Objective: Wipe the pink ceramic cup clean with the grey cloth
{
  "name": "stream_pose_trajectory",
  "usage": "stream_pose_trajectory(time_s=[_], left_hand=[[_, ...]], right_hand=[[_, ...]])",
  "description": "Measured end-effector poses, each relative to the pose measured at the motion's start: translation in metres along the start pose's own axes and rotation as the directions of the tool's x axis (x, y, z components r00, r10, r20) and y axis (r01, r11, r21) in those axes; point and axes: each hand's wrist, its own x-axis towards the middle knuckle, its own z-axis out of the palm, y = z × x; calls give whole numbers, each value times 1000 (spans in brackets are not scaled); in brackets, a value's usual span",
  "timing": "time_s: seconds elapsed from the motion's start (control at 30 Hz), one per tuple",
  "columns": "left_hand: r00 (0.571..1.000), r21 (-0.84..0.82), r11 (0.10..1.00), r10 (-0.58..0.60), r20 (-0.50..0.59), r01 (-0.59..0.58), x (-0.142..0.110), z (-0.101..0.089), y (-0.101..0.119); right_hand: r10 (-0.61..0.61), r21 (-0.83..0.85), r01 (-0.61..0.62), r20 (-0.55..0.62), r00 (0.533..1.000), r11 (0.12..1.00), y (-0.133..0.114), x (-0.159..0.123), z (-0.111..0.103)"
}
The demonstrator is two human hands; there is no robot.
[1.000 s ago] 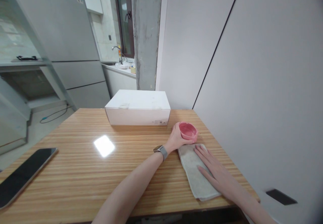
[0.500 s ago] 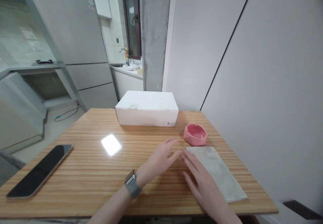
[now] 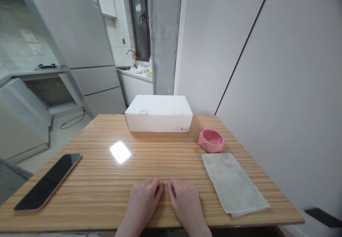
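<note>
My left hand and my right hand rest side by side on the wooden table near its front edge, a small gap between them. Both are closed, fingers curled under and thumbs facing each other; nothing shows in either. To the right of my right hand lies a folded grey-green cloth, flat and apart from it. Just behind the cloth sits a pink ashtray with notches in its rim.
A white closed box stands at the back of the table. On the left lies a dark-screened phone or tablet. Beyond the table are a fridge, a sink counter and a concrete pillar; a white wall runs along the right.
Both hands have drawn back from beside the cloth to the front middle of the table, and their fingers have gone from stretched out to curled. The cloth and ashtray stay in place.
</note>
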Motion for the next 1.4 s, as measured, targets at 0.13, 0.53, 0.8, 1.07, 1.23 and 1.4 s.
stream_pose_trajectory(time_s=[0.13, 0.53, 0.8, 1.07, 1.23, 1.4], left_hand=[[1000, -10, 1000, -24, 13, 24, 2, -2, 2], [999, -39, 999, -19, 26, 20, 2, -2, 0], [999, -37, 999, -29, 43, 31, 3, -5, 1], [998, -50, 998, -33, 48, 35, 2, -8, 2], [999, -59, 998, -28, 35, 30, 3, -8, 2], [999, -48, 998, -26, 37, 28, 3, -8, 1]], right_hand=[[-37, -4, 37, 16, 999, 999, 3, -3, -1], [-46, 23, 45, 35, 998, 999, 3, -4, -2], [-44, 35, 43, 37, 998, 998, 4, -4, -3], [-26, 56, 22, 79, 997, 998, 5, -3, -3], [-39, 31, 37, 61, 997, 999, 6, -3, -2], [-43, 19, 42, 57, 997, 999, 5, -2, -2]])
